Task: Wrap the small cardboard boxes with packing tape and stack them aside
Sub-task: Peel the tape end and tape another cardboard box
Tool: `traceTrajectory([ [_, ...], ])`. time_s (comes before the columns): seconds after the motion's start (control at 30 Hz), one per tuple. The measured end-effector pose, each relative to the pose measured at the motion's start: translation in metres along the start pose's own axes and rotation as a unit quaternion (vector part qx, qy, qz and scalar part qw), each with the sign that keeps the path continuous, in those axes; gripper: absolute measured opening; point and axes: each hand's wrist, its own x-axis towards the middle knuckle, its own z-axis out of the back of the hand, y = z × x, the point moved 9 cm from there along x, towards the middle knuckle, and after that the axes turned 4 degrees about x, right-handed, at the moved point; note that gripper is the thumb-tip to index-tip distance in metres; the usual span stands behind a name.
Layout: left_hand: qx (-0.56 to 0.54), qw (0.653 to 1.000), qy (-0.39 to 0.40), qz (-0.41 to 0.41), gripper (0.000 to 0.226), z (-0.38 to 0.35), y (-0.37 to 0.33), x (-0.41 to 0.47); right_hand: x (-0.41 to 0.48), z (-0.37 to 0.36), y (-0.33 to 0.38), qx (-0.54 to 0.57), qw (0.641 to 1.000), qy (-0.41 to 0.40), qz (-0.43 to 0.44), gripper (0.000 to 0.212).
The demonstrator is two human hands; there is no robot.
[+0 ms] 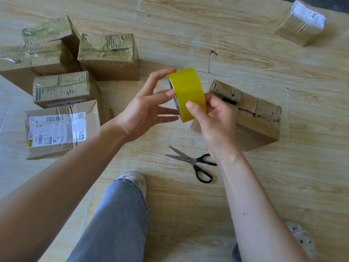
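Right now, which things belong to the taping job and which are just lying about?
In the job: tape roll, held by left hand and right hand; untaped box; scissors; taped boxes.
Lying about: labelled parcel; wrapped packet, far right.

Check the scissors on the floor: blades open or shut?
Open. The scissors lie flat, their two blades spread apart in a V.
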Motion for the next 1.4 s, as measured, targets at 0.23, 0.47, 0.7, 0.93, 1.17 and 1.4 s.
traceTrajectory([
  [0.23, 0.026, 0.999, -0.009, -0.028, 0.048, 0.000, -0.011, 0.000, -0.002, -0.002, 0.005, 0.000, 1.000, -0.006, 0.010, 0.009],
  [0.47, 0.019, 0.999, 0.004, -0.047, 0.054, 0.000, -0.014, -0.001, -0.004, -0.003, 0.005, -0.019, 1.000, -0.001, 0.011, 0.014],
  [0.7, 0.067, 0.991, 0.033, -0.109, 0.056, -0.012, -0.030, -0.002, -0.007, -0.005, 0.006, -0.020, 1.000, 0.001, 0.014, 0.008],
  [0.93, 0.143, 0.981, 0.034, -0.129, 0.063, -0.022, -0.036, -0.004, -0.005, -0.005, 0.002, -0.005, 0.999, -0.032, -0.020, 0.014],
  [1.17, 0.181, 0.976, 0.025, -0.120, 0.094, -0.023, -0.032, -0.005, -0.001, -0.008, 0.004, 0.032, 0.999, -0.009, -0.028, 0.012],
  [1.4, 0.251, 0.957, 0.026, -0.145, 0.105, -0.028, -0.032, -0.004, -0.002, -0.006, -0.009, 0.106, 0.990, -0.035, -0.089, 0.032],
])
